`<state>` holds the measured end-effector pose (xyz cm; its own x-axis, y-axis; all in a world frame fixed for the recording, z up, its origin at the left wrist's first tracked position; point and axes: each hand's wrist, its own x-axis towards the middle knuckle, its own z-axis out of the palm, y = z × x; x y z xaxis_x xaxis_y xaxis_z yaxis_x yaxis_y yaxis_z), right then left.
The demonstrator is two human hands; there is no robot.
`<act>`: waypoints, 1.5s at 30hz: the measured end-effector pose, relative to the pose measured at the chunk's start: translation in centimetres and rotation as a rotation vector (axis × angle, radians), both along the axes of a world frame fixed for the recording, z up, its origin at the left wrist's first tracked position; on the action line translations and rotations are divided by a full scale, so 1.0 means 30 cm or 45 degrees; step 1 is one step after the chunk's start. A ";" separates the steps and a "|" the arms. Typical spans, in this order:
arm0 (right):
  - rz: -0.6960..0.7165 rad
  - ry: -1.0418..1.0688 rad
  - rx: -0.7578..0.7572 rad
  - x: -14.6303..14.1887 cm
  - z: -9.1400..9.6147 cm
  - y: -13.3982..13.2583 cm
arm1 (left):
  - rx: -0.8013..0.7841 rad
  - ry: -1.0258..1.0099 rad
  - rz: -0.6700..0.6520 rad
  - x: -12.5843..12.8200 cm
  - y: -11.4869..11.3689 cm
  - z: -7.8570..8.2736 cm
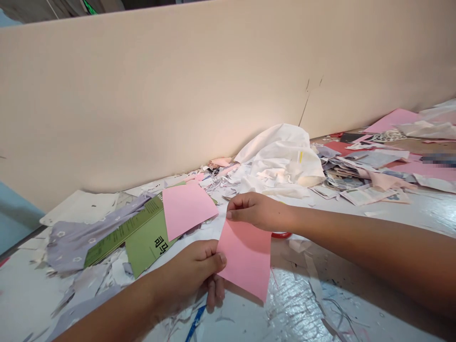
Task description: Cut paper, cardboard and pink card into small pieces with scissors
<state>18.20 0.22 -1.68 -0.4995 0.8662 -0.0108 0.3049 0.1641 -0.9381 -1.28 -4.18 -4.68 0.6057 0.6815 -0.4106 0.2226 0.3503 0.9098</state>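
Note:
Between my two hands is a small sheet of pink paper [247,259], held up above the table. My left hand [204,266] grips its left edge, thumb on top and fingers beneath. Closed in a pinch, my right hand [254,211] has hold of its upper left corner. A second pink piece [187,209] lies just beyond my left hand, on top of a green printed sheet [144,251] with black characters. Part of a red loop [281,235], perhaps a scissors handle, shows under my right wrist; the rest is hidden.
A beige panel [160,104] stands along the back. Crumpled white cloth or paper [281,161] lies against it. Paper scraps [363,175] are heaped at right, lavender patterned material [78,242] at left. A blue strip [195,325] and loose threads [342,313] are near the front.

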 end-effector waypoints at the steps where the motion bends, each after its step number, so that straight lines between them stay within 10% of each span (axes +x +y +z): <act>1: 0.013 -0.006 0.004 -0.002 -0.001 -0.002 | 0.001 0.003 0.004 0.001 -0.001 -0.001; 12: 0.026 0.154 -0.057 0.027 0.040 0.010 | 0.145 -0.060 0.270 -0.006 0.005 0.001; 17: -0.077 0.024 0.220 0.034 0.041 0.021 | 0.230 -0.003 0.290 -0.002 0.026 -0.002; 26: -0.283 -1.257 0.303 0.143 0.092 0.051 | 0.371 -0.041 0.656 -0.007 0.054 0.003; 36: -0.175 -1.232 0.219 0.140 0.035 0.070 | 0.460 -0.089 0.789 -0.015 0.071 -0.006; 45: -0.199 -1.153 0.224 0.212 0.159 0.058 | 0.462 -0.131 0.784 -0.019 0.070 -0.008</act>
